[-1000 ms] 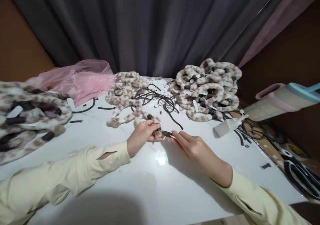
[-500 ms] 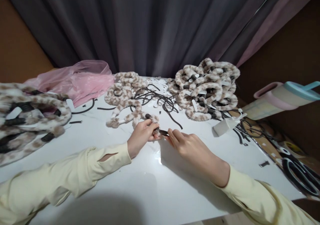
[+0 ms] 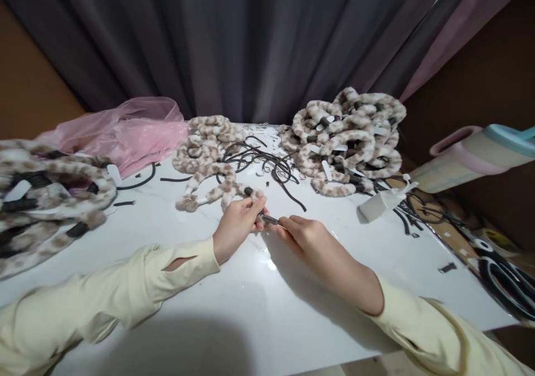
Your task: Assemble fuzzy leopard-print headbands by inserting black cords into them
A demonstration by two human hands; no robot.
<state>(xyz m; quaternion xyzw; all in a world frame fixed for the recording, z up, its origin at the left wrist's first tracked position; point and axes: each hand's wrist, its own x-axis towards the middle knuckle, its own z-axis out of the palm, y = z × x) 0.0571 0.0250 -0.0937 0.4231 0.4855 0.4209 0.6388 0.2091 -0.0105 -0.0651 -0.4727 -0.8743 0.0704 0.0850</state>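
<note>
My left hand [image 3: 237,221] is closed around the end of a furry, brown-spotted white tube [image 3: 256,194] with a dark band on it. The gripped end is mostly hidden by my fingers and thumb. Between my two hands runs a slim dark grey piece [image 3: 270,219], pinched in the fingertips of my right hand [image 3: 320,248]. It meets the tube's end at my left fingertips; its exact kind is too small to tell. Just behind lie more spotted furry tubes [image 3: 211,170] and a tangle of black cords [image 3: 267,161].
Furry rings with white tags are heaped at the left [image 3: 54,198] and back right [image 3: 346,142]. A pink plastic bag [image 3: 121,131] lies back left. Toward the right are a small white bottle [image 3: 376,206], a tumbler [image 3: 463,161] and black-handled scissors [image 3: 504,287].
My right hand has moved slightly left, closer to my left hand, and less of the dark piece shows between them. My left hand keeps its grip on the furry tube.
</note>
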